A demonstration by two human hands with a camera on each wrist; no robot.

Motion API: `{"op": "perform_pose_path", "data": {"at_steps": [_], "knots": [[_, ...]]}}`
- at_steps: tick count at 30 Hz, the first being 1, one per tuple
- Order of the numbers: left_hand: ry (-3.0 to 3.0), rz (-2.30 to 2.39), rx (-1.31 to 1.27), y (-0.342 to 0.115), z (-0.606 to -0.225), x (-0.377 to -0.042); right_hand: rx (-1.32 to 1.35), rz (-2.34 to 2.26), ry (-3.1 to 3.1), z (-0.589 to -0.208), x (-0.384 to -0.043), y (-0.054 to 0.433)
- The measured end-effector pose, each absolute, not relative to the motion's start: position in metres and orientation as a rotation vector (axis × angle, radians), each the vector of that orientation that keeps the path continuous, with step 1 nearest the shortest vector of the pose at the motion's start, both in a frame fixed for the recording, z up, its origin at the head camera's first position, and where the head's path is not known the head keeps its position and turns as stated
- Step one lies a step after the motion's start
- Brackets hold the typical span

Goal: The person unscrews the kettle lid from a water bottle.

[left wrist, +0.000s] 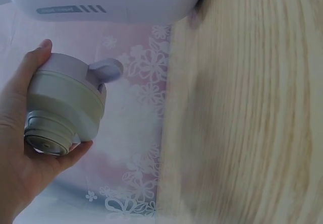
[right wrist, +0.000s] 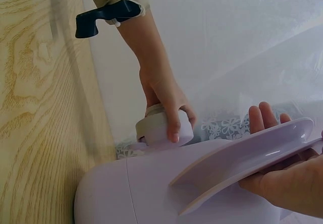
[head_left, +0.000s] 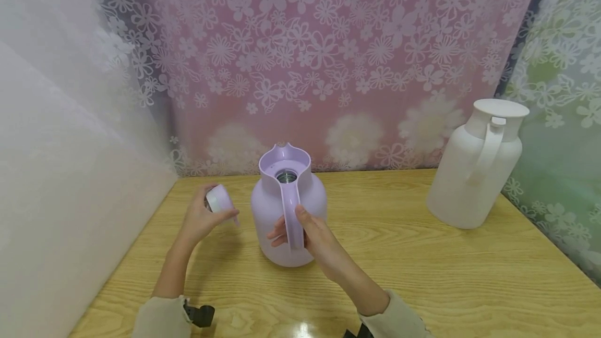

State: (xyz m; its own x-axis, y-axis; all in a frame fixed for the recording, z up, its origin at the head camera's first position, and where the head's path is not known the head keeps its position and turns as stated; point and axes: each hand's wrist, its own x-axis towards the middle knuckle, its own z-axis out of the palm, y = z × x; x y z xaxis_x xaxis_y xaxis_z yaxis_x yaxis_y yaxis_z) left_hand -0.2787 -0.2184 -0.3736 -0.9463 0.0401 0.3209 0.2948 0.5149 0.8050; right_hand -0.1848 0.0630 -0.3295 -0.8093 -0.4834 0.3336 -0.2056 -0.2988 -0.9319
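A lilac thermos jug (head_left: 267, 200) stands upright on the table, its top uncovered and its steel-looking mouth (head_left: 287, 176) showing. To the left of it my left hand (head_left: 199, 218) holds the jug's lid (head_left: 220, 200) up off the table, thumb and fingers round its sides. In the left wrist view the lid (left wrist: 65, 95) is tilted, with its stopper end turned down and a small tab sticking out. At the jug's handle (head_left: 292, 213) is my right hand (head_left: 324, 249): the thumb lies along one side, and loosely extended fingers (right wrist: 256, 119) reach past the other.
A white jug (head_left: 469, 176) with its lid on stands at the right of the wood-grain table (head_left: 375, 254). Behind the table hangs a flowered pink curtain (head_left: 300, 67). A pale wall (head_left: 70, 171) borders the left side.
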Motion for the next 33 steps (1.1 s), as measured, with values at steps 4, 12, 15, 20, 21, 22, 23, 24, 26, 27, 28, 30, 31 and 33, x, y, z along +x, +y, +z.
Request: {"op": "perform_pose_path", "data": {"at_steps": [4, 12, 15, 20, 21, 22, 23, 24, 26, 27, 28, 30, 31, 33], "knots": [[-2.566, -1.215, -0.294, -0.216, -0.376, -0.280, -0.877, -2.228, 1.735, -0.330, -0.185, 0.063], [-2.658, -0.913, -0.357, -0.210, -0.378, -0.282, -0.886, -2.227, 1.738, -0.330, -0.185, 0.063], [-2.684, -0.800, -0.396, -0.208, -0.380, -0.284, -0.875, -2.231, 1.738, -0.330, -0.186, 0.063], [-2.733, -0.629, -0.475, -0.206, -0.385, -0.288, -0.859, -2.237, 1.727, -0.329, -0.186, 0.063], [-2.745, -0.599, -0.486, -0.206, -0.386, -0.288, -0.857, -2.238, 1.727, -0.329, -0.186, 0.063], [-2.751, -0.561, -0.501, -0.205, -0.387, -0.289, -0.856, -2.236, 1.728, -0.329, -0.185, 0.063], [-2.753, -0.524, -0.513, -0.205, -0.388, -0.289, -0.855, -2.235, 1.730, -0.329, -0.185, 0.063], [-2.754, -0.479, -0.526, -0.204, -0.389, -0.290, -0.853, -2.234, 1.730, -0.329, -0.185, 0.063], [-2.764, -0.390, -0.545, -0.202, -0.391, -0.290, -0.846, -2.231, 1.732, -0.329, -0.185, 0.063], [-2.772, -0.350, -0.552, -0.201, -0.391, -0.290, -0.845, -2.231, 1.733, -0.329, -0.185, 0.063], [-2.784, -0.307, -0.561, -0.200, -0.391, -0.290, -0.843, -2.231, 1.732, -0.329, -0.185, 0.063], [-2.824, -0.240, -0.568, -0.198, -0.390, -0.289, -0.841, -2.234, 1.728, -0.329, -0.185, 0.063], [-2.847, -0.208, -0.570, -0.197, -0.390, -0.289, -0.840, -2.235, 1.727, -0.329, -0.185, 0.063], [-2.879, -0.147, -0.579, -0.194, -0.390, -0.287, -0.838, -2.233, 1.727, -0.329, -0.185, 0.063]]}}
